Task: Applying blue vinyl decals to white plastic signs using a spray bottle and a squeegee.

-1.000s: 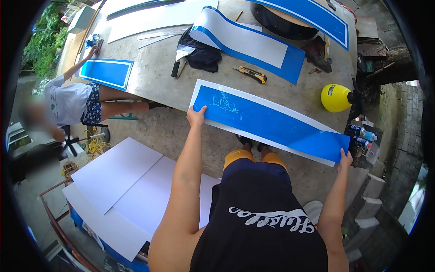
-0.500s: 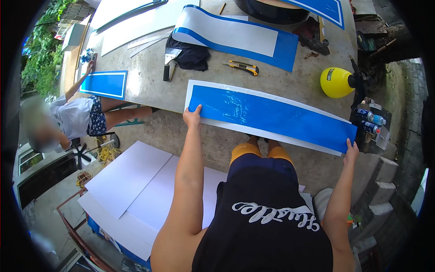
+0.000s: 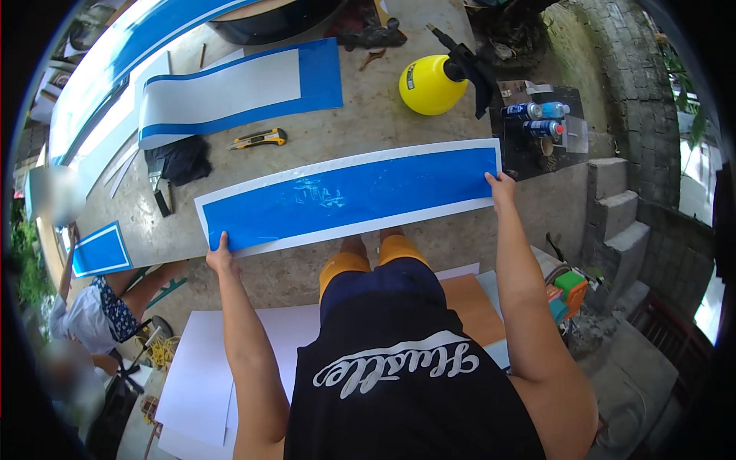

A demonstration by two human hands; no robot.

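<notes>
here both hands' fingers, left hand (image 3: 221, 257) and right hand (image 3: 502, 188), pinch the blue strip (image 3: 349, 197) by its end edges.

A long blue sheet with a white border (image 3: 349, 198) was held stretched above the concrete floor (image 3: 368, 115), the left hand (image 3: 220, 257) pinching its near-left corner and the right hand (image 3: 502, 188) its right end. Beyond it lay a yellow utility knife (image 3: 259, 139), a yellow spray bottle (image 3: 431, 83) and what looked like spray cans (image 3: 535, 119) on a dark tray
</notes>
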